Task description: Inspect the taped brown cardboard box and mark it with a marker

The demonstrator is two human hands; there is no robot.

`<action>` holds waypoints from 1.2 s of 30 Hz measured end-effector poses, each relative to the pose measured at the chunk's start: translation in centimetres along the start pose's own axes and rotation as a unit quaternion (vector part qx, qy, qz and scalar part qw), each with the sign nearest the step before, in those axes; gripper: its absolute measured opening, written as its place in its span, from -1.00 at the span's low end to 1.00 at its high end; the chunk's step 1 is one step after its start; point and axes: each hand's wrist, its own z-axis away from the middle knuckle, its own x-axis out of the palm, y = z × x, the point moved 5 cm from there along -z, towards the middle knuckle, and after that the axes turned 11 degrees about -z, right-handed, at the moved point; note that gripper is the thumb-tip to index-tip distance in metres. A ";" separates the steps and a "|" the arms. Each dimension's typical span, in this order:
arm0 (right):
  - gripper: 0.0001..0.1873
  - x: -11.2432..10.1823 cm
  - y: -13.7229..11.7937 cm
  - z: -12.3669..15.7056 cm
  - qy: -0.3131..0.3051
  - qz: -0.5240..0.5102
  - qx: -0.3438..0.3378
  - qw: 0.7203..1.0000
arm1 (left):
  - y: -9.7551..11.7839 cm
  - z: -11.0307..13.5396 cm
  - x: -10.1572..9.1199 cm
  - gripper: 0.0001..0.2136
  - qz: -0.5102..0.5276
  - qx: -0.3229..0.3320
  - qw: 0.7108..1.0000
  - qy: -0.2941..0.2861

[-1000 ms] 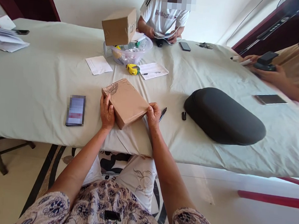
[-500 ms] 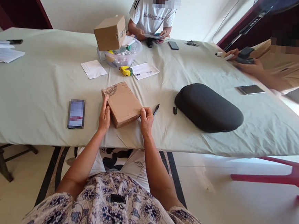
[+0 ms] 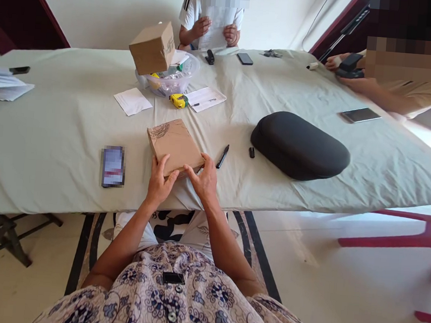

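Note:
A flat brown cardboard box (image 3: 179, 146) with dark pen scribbles at its far left corner lies on the cloth-covered table in front of me. My left hand (image 3: 160, 179) grips its near left corner, thumb along the near edge. At the near right corner my right hand (image 3: 204, 178) holds the box, its thumb also on the near edge. The fingers beneath are partly hidden. Just right of my right hand lies a black marker pen (image 3: 223, 156), and farther right a small black cap-like piece (image 3: 252, 152).
A phone (image 3: 113, 167) lies to the left, a large black case (image 3: 301, 146) to the right. Beyond the box are papers (image 3: 132, 101), a yellow tape measure (image 3: 178, 100) and a plastic basin (image 3: 188, 72) with another carton (image 3: 151, 49) on it. Two other people sit at the table (image 3: 64, 134).
Both my hands have slid to the box's near corners, thumbs now close together on its near edge. The person opposite has raised a paper sheet.

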 end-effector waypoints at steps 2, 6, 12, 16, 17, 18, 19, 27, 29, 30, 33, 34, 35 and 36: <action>0.02 0.2 -0.3 0.4 -0.002 0.024 -0.003 1.000 | 0.0 -0.2 -0.2 -0.48 -0.002 0.003 1.000 -0.011; 0.03 0.2 -0.4 0.7 -0.013 0.039 0.006 0.999 | 0.1 -0.2 -0.5 -0.52 -0.011 -0.003 0.999 -0.040; -0.19 -0.3 0.4 1.1 -0.011 0.019 0.021 1.000 | 0.2 -0.3 -0.8 -0.50 -0.036 0.002 0.996 -0.081; -0.23 -0.3 0.5 1.5 0.002 0.014 0.031 0.999 | 0.1 -0.3 -1.0 -0.46 -0.056 0.024 0.995 -0.078; -0.24 -0.3 0.5 1.5 0.003 0.011 0.033 0.999 | 0.1 -0.3 -1.0 -0.45 -0.060 0.027 0.995 -0.076; -0.26 -0.3 0.5 1.6 0.004 0.009 0.035 0.999 | 0.1 -0.2 -0.9 -0.45 -0.062 0.028 0.995 -0.076; -0.27 -0.4 0.5 1.6 0.004 0.009 0.037 0.999 | 0.0 -0.2 -0.9 -0.45 -0.062 0.028 0.995 -0.076; -0.27 -1.0 0.1 1.9 -0.015 0.035 0.057 0.998 | -0.4 0.0 -0.6 -0.45 -0.056 0.005 0.993 -0.100; -0.24 -0.9 0.2 2.1 -0.015 0.042 0.056 0.997 | -0.6 0.0 -0.6 -0.44 -0.051 0.003 0.993 -0.105; -0.22 -0.8 0.2 2.1 -0.014 0.046 0.058 0.997 | -0.8 0.0 -0.7 -0.44 -0.048 0.003 0.993 -0.107; -0.19 -0.5 0.3 2.4 -0.011 0.053 0.053 0.997 | -1.3 0.0 -1.0 -0.43 -0.047 0.005 0.993 -0.106; -0.19 -0.4 0.2 2.4 -0.008 0.054 0.046 0.997 | -1.4 0.0 -1.1 -0.43 -0.049 0.004 0.993 -0.105; -0.19 -0.3 0.1 2.4 -0.008 0.054 0.040 0.998 | -1.5 0.0 -1.2 -0.44 -0.050 0.003 0.993 -0.104; -0.18 -0.2 0.0 2.5 -0.009 0.055 0.034 0.998 | -1.6 0.0 -1.3 -0.45 -0.050 0.001 0.993 -0.104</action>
